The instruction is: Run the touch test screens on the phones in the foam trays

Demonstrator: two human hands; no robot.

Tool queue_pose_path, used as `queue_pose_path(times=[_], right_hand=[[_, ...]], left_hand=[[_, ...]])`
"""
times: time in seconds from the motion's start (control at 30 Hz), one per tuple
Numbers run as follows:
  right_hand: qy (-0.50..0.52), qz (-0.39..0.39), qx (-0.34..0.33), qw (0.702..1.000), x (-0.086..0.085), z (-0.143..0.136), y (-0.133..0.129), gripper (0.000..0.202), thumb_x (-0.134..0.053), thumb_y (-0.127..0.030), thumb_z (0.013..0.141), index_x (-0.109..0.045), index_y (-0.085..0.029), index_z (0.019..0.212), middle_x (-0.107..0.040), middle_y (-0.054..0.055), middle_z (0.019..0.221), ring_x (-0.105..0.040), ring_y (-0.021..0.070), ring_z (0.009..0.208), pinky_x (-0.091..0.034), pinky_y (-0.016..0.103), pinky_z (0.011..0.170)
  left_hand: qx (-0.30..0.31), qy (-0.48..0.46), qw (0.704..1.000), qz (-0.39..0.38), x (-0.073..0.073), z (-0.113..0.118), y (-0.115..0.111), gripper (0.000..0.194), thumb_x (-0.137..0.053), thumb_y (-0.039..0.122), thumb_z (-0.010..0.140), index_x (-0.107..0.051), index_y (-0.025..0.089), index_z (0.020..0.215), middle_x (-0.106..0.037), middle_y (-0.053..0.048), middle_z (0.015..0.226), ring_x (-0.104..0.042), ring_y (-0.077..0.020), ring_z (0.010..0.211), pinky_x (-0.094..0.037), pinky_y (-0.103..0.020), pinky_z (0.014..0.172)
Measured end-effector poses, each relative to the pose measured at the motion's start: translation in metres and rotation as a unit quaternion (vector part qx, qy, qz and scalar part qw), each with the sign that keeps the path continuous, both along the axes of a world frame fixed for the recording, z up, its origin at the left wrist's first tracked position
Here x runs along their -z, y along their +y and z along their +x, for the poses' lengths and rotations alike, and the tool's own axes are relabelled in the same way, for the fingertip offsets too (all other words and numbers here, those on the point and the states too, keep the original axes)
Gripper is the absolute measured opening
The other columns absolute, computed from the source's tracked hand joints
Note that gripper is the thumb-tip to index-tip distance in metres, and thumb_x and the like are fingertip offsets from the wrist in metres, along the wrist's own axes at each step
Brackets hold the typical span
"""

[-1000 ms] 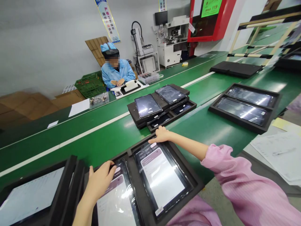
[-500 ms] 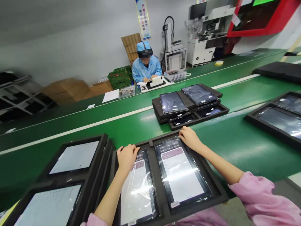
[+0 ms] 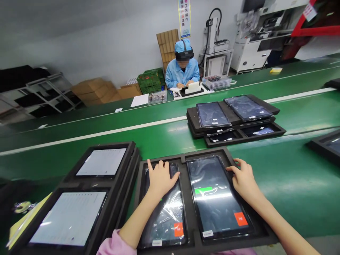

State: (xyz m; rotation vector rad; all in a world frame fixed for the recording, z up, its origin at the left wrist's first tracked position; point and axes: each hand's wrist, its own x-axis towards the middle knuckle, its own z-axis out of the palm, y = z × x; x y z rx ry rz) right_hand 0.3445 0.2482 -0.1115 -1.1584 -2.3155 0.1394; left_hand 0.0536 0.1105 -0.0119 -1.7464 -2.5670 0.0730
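Observation:
Two tablets in clear film lie side by side in a black foam tray in front of me. Over the upper part of the left tablet [image 3: 167,216] my left hand [image 3: 160,180] rests with its fingers spread, hiding part of the screen. Beside the upper right edge of the right tablet [image 3: 215,209] is my right hand [image 3: 244,179], its fingers bent and apart, with the thumb side near the tablet's edge. Both screens are dark with a green bar and an orange-red box at the lower right. The foam tray [image 3: 196,241] surrounds both tablets.
Stacked trays [image 3: 120,191] with lit white tablets stand at the left. More trays and dark tablets [image 3: 214,115] sit ahead on the green conveyor [image 3: 164,138]. Another tray [image 3: 324,148] is at the right edge. Across the line sits a person in blue [image 3: 183,71].
Both screens have gone from a white page with a purple header to a dark page with green and orange-red marks. My right hand has moved off the tablet's top edge to its right side.

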Motion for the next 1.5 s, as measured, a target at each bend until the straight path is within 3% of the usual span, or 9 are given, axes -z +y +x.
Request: queue_pose_path(times=[0.23, 0.5, 0.7, 0.8, 0.9, 1.1, 1.2, 1.4, 1.5], right_hand=[[0.013, 0.001, 0.03, 0.999, -0.007, 0.0, -0.007, 0.032, -0.046, -0.006, 0.078, -0.073, -0.021, 0.084, -0.049, 0.014, 0.125, -0.045, 0.0357, 0.112, -0.05, 0.055, 0.092], [0.048, 0.013, 0.023, 0.998, -0.023, -0.002, -0.012, 0.029, -0.044, -0.012, 0.088, -0.072, -0.021, 0.087, -0.05, 0.016, 0.123, -0.045, 0.0376, 0.114, -0.047, 0.055, 0.092], [0.124, -0.057, -0.104, 0.985, -0.04, 0.003, -0.013, 0.028, -0.04, -0.031, 0.102, -0.066, -0.023, 0.1, -0.061, 0.011, 0.11, -0.056, 0.0294, 0.107, -0.044, 0.047, 0.095], [0.12, -0.104, -0.192, 0.968, -0.046, 0.004, -0.015, 0.032, -0.036, -0.033, 0.104, -0.067, -0.023, 0.107, -0.063, 0.01, 0.111, -0.056, 0.028, 0.108, -0.044, 0.044, 0.094], [0.091, -0.102, -0.245, 0.96, -0.048, 0.004, -0.017, 0.04, -0.036, -0.031, 0.104, -0.074, -0.026, 0.094, -0.064, 0.009, 0.113, -0.056, 0.0283, 0.108, -0.042, 0.046, 0.095], [0.06, -0.035, -0.292, 0.954, -0.049, 0.003, -0.019, 0.041, -0.04, -0.021, 0.098, -0.078, -0.027, 0.085, -0.063, 0.008, 0.119, -0.055, 0.0285, 0.11, -0.04, 0.049, 0.095], [0.061, -0.013, -0.262, 0.963, -0.048, 0.003, -0.019, 0.04, -0.04, -0.021, 0.098, -0.078, -0.027, 0.085, -0.064, 0.007, 0.119, -0.057, 0.0284, 0.11, -0.039, 0.048, 0.095], [0.057, -0.011, -0.002, 0.998, -0.029, 0.005, -0.009, 0.039, -0.038, -0.03, 0.096, -0.075, -0.023, 0.088, -0.061, 0.012, 0.11, -0.056, 0.031, 0.104, -0.042, 0.049, 0.086], [-0.011, -0.001, 0.045, 0.999, -0.014, 0.008, -0.002, 0.035, -0.042, -0.027, 0.089, -0.077, -0.024, 0.091, -0.057, 0.013, 0.117, -0.053, 0.0336, 0.106, -0.043, 0.048, 0.08]], left_hand=[[0.015, -0.015, 0.999, -0.037, 0.003, -0.002, -0.006, 0.072, -0.056, 0.065, 0.089, -0.055, 0.013, 0.139, -0.06, -0.024, 0.126, -0.054, -0.0385, 0.125, 0.0, -0.07, 0.119], [0.014, -0.006, 1.0, -0.017, 0.008, 0.003, -0.004, 0.071, -0.058, 0.062, 0.088, -0.055, 0.01, 0.137, -0.06, -0.026, 0.126, -0.052, -0.0407, 0.128, -0.001, -0.07, 0.119], [0.052, -0.128, 0.99, -0.019, -0.007, -0.033, -0.009, 0.047, -0.052, 0.049, 0.096, -0.06, 0.023, 0.133, -0.064, -0.011, 0.12, -0.062, -0.0318, 0.116, -0.009, -0.07, 0.12], [0.085, -0.178, 0.978, -0.067, -0.017, -0.047, -0.017, 0.069, -0.061, 0.048, 0.089, -0.041, 0.027, 0.151, -0.056, -0.012, 0.139, -0.056, -0.035, 0.128, -0.003, -0.074, 0.118], [0.103, -0.19, 0.969, -0.119, -0.022, -0.047, -0.023, 0.097, -0.07, 0.051, 0.081, -0.018, 0.027, 0.16, -0.039, -0.017, 0.156, -0.04, -0.0402, 0.143, 0.006, -0.078, 0.112], [0.127, -0.163, 0.961, -0.185, -0.024, -0.038, -0.026, 0.104, -0.075, 0.047, 0.079, -0.013, 0.03, 0.161, -0.02, -0.025, 0.163, -0.014, -0.0417, 0.153, 0.007, -0.08, 0.108], [0.131, -0.162, 0.959, -0.194, -0.023, -0.037, -0.026, 0.106, -0.076, 0.045, 0.079, -0.01, 0.03, 0.161, -0.017, -0.027, 0.163, -0.011, -0.0414, 0.153, 0.006, -0.08, 0.108], [0.124, -0.141, 0.963, -0.194, -0.02, -0.03, -0.025, 0.124, -0.087, 0.046, 0.068, -0.008, 0.028, 0.161, -0.018, -0.03, 0.162, -0.006, -0.0454, 0.152, 0.005, -0.079, 0.109], [0.113, -0.176, 0.961, -0.179, -0.017, -0.028, -0.023, 0.113, -0.081, 0.047, 0.077, -0.007, 0.029, 0.161, -0.019, -0.027, 0.162, -0.007, -0.0438, 0.153, 0.001, -0.077, 0.113]])
